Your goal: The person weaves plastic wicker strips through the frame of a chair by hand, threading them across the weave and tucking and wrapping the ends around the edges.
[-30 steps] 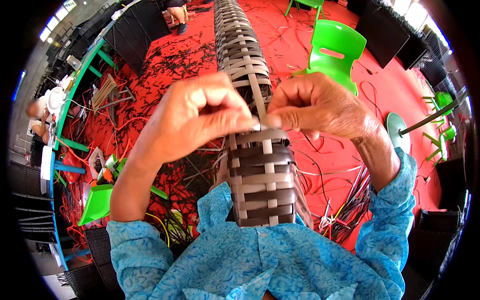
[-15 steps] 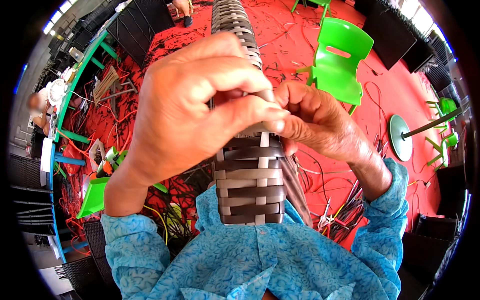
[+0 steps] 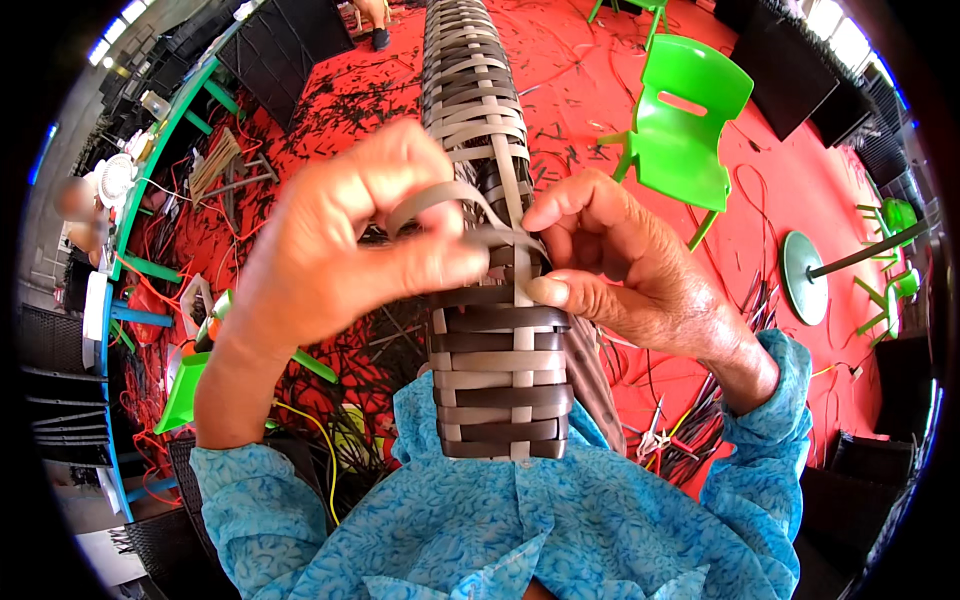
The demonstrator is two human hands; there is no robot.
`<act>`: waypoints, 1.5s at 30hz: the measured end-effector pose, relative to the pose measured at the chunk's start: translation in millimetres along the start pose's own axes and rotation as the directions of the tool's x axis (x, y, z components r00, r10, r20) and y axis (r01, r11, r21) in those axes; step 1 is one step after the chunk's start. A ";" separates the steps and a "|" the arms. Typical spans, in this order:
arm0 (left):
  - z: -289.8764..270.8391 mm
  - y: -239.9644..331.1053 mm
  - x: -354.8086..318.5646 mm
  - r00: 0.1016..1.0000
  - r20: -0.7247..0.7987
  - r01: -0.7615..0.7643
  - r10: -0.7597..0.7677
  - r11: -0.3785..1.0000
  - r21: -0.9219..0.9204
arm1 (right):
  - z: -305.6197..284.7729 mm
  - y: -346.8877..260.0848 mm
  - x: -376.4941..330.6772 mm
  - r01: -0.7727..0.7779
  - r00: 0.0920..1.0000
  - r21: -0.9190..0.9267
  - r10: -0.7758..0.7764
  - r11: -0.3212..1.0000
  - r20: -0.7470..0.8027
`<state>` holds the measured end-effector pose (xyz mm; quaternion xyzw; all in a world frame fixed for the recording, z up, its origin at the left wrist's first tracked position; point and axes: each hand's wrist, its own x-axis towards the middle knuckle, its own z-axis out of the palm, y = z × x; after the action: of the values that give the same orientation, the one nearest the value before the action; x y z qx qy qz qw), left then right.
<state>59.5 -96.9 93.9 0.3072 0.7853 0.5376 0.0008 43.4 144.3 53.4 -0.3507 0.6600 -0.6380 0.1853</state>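
Left hand: fingers closed, pinching looped grey wicker strip. Right hand: thumb, fingertips pressed on woven column. Column long axis runs away from chest, between both hands. Beyond: green chair, red floor.

Bright daylight, soft shadows, strong fisheye bending, dark rim
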 end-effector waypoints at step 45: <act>4.3 25.7 -7.3 0.962 0.166 -0.232 0.216 0.331 0.915 | 1.9 6.1 -4.8 0.225 0.917 -0.536 -0.363 0.814 -0.168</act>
<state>79.2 -90.8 111.5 0.3626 0.9004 -0.0049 -0.2402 46.6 146.0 46.3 -0.3978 0.7597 -0.5039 -0.1038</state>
